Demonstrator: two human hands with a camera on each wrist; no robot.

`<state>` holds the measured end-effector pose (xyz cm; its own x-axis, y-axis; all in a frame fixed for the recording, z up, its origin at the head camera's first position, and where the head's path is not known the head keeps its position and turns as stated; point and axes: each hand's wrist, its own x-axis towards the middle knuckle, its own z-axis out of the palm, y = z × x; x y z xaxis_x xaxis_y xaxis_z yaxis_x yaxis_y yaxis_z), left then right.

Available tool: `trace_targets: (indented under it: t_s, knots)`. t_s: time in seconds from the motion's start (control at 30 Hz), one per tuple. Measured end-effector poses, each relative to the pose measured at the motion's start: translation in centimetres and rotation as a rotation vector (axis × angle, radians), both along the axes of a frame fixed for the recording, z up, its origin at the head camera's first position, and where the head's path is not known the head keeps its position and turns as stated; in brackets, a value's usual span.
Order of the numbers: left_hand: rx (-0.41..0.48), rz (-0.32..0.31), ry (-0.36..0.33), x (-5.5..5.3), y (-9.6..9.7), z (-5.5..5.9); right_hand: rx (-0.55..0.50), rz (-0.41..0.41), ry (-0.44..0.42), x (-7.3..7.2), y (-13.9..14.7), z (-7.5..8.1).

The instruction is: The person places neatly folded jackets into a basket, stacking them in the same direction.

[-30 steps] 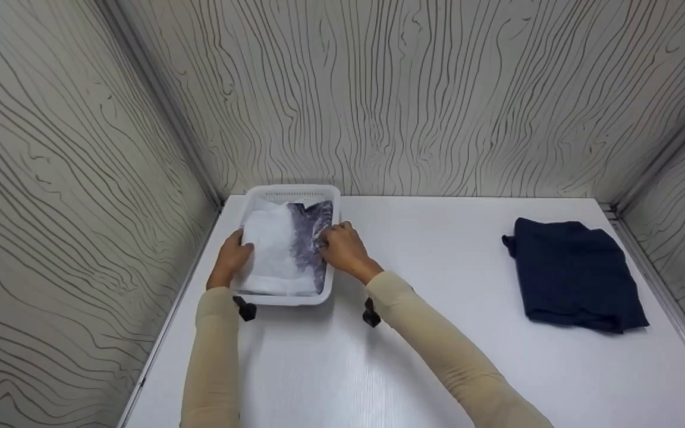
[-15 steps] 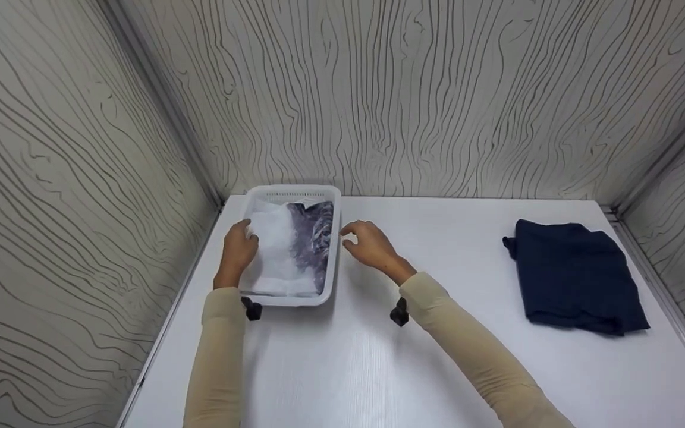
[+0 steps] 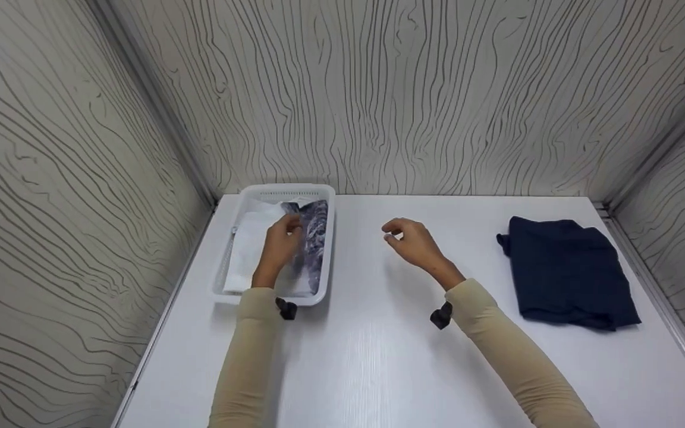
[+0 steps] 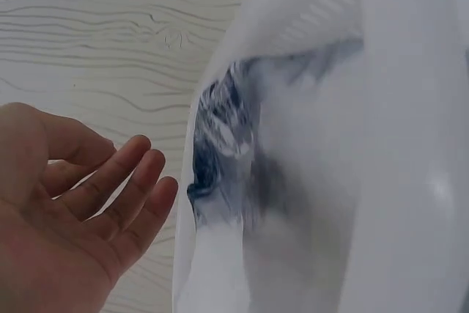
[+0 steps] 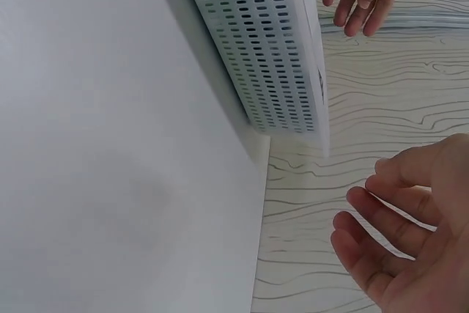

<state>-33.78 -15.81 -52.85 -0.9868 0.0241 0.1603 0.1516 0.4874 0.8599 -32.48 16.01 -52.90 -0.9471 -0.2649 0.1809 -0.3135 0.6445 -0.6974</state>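
Note:
A white plastic basket (image 3: 330, 238) stands at the back left of the table with a folded garment (image 3: 246, 249) in it, white on the left and mottled purple-grey on the right. Over this basket is my left hand (image 3: 280, 242), its fingers loosely bent and holding nothing; it hides part of the cloth. In the left wrist view the fingers stand apart from the basket's rim. Above the table, right of the basket, my right hand (image 3: 415, 244) hovers with relaxed, curved fingers and nothing between them. The slotted side of the basket shows in the right wrist view.
A dark navy folded garment (image 3: 568, 273) lies at the right of the white table (image 3: 354, 356). Wood-grain patterned panels (image 3: 366, 95) enclose the table at the back and both sides.
My right hand has let go of the cloth at the basket's right side and moved right. My left hand has left the basket's left side and moved right over the garment.

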Motion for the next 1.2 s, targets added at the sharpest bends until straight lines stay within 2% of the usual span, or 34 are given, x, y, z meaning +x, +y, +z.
trace_targets:
  t_s: [0.3,0.6,0.93,1.2]
  knots:
    - [0.087,-0.088,0.062,0.1,5.7,-0.4,-0.01,-0.058,0.01,0.4,4.3,0.2]
    - [0.158,-0.16,0.044,0.5,10.3,-0.3,-0.028,-0.107,0.032,0.7,8.1,0.2]
    - [0.234,-0.211,-0.063,1.4,15.6,-0.4,0.003,-0.196,0.055,1.3,12.4,0.0]
    - [0.281,-0.254,-0.151,2.3,19.8,-1.4,0.012,-0.285,0.044,2.1,15.8,-0.2]
